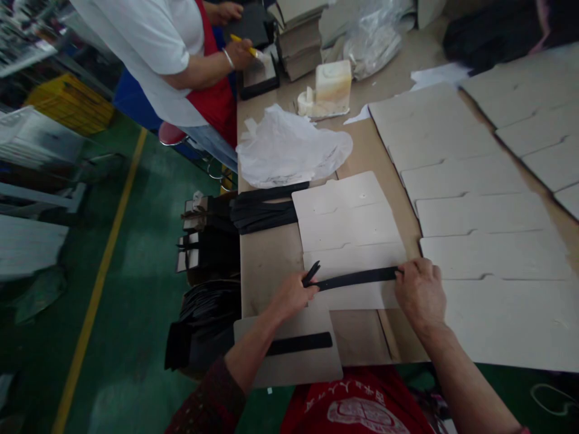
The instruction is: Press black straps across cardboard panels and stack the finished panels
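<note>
the left hand [292,296] and right hand [420,295] both pinch the black strip [357,278] over the staggered cardboard panels [350,227], where uneven tension could skew it.

Yellow crate [71,103], red stool [170,134], green floor [140,265].

Your shot's on the dim side, darkest at the corners. Light is soft and fairly even over your cards [348,220]; only thin shadows along their edges. You get dull sheen patches on the floor [147,241] and glints on the clear bag [373,39]. Your strip [357,278] is near-black, little surface detail. Left edge is stretched and smeared, crate [70,103] blurred. Centre's sharper, though your left hand [294,295] and right hand [420,295] are slightly soft.
</note>
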A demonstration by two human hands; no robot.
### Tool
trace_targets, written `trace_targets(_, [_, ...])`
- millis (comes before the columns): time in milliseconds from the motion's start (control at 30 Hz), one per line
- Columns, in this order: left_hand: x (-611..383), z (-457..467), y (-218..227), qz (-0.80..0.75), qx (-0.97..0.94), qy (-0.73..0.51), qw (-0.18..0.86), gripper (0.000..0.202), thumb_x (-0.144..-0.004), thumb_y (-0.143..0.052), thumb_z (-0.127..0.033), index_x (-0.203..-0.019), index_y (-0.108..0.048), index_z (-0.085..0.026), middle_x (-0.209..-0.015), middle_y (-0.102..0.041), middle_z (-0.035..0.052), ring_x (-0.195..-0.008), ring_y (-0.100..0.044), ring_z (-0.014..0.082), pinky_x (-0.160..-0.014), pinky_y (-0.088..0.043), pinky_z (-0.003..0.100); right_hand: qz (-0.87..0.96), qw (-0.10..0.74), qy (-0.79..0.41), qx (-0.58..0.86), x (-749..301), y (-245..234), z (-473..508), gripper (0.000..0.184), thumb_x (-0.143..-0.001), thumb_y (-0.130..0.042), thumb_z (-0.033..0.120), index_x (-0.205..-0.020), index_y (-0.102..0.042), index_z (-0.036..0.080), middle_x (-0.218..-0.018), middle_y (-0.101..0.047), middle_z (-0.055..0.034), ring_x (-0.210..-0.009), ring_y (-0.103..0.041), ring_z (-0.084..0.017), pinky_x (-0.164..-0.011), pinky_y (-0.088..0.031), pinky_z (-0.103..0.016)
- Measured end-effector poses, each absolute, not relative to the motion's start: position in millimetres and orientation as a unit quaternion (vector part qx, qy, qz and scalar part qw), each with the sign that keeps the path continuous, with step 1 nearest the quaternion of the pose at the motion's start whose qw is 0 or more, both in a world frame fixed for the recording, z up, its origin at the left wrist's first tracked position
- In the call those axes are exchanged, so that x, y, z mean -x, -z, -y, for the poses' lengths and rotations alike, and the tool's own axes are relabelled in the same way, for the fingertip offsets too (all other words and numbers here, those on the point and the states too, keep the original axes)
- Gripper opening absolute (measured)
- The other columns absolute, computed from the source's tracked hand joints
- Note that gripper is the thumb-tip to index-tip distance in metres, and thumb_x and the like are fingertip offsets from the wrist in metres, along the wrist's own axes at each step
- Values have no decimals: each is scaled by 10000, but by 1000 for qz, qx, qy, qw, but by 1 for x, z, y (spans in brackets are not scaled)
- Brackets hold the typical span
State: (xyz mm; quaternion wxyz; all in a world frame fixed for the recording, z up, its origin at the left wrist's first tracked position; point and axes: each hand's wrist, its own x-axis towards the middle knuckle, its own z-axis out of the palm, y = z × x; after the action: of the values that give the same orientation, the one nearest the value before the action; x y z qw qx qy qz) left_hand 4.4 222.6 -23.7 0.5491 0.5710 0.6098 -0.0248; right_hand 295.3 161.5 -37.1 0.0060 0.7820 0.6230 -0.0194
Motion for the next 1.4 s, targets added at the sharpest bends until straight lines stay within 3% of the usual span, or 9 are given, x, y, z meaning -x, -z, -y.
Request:
trace_targets(200, [-2,-215,3,-581,-616,30,531,217,-824,-611,-311,-951,-750,-202,-852,-728,25,-795,-648,177,-731,-441,265,-610,-3,75,-788,-294,46,-160,268,-934,-415,106,-1011,-670,129,-1005,-608,-120,-880,-573,-233,-722,-447,-331])
trace_targets(367, [-6,-223,22,-613,-616,38,494,223,-845,-603,-285,-995,-731,-181,-900,-743,51,-819,-666,189,-730,-448,272,-607,4,79,-791,-296,49,-159,245,-941,-429,134,-1033,-656,145,-1006,-624,-102,-809,-592,-217,-641,-417,-326])
trace_targets(700, [-12,-228,46,-644,-624,58,440,251,-847,-643,-305,-1046,-714,-169,-1029,-749,92,-967,-685,236,-814,-476,294,-607,-10,82,-791,-297,47,-159,204,-932,-465,146,-1008,-654,142,-997,-633,-91,-800,-602,-208,-641,-414,-318])
trace_targets(967, [-15,-230,53,-650,-629,70,421,271,-848,-649,-321,-1066,-713,-173,-1024,-749,101,-973,-691,249,-822,-493,308,-602,-4,84,-794,-296,46,-159,230,-961,-441,192,-1007,-661,142,-972,-634,-87,-807,-607,-213,-631,-417,-319])
trace_targets(1200, [-16,-227,52,-657,-637,73,396,254,-844,-668,-328,-1052,-695,-185,-1010,-743,96,-965,-695,247,-826,-502,308,-604,-6,90,-792,-296,44,-160,217,-921,-465,140,-1024,-656,129,-1014,-638,-97,-824,-615,-217,-650,-434,-324])
trace_targets(1400, [-24,-224,46,-676,-646,54,350,365,-836,-683,-288,-1175,-603,-177,-1221,-646,120,-1112,-631,253,-943,-472,323,-597,-22,101,-795,-298,47,-160,198,-926,-467,166,-982,-654,137,-998,-640,-100,-811,-612,-220,-639,-429,-329])
